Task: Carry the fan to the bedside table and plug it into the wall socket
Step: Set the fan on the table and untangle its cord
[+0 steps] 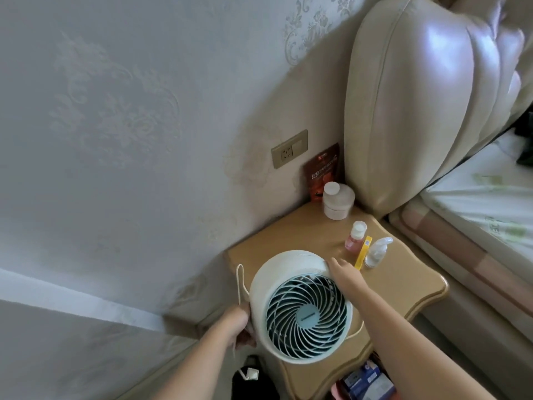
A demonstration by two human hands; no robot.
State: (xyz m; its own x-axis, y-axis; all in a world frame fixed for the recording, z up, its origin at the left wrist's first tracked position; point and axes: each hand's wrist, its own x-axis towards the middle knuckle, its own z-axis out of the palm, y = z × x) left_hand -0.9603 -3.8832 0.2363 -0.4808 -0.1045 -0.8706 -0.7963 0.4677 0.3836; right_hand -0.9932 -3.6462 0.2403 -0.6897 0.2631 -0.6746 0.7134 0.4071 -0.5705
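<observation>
The left hand (238, 323) grips the fan's (300, 308) side and its cord (241, 281); the right hand (341, 271) lies open-fingered on the casing's top. The fan sits on the tabletop (403, 284), its plug (251, 374) dangling below, the socket (289, 153) on the wall behind.

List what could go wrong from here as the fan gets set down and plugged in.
1. The fan sits at the near-left edge of the bedside table, partly overhanging; released early, it might tip off.
2. The plug dangles below the left hand; its cord could snag on the table edge.
3. The right hand is close to the pink bottle and spray bottle, which it might knock over.
</observation>
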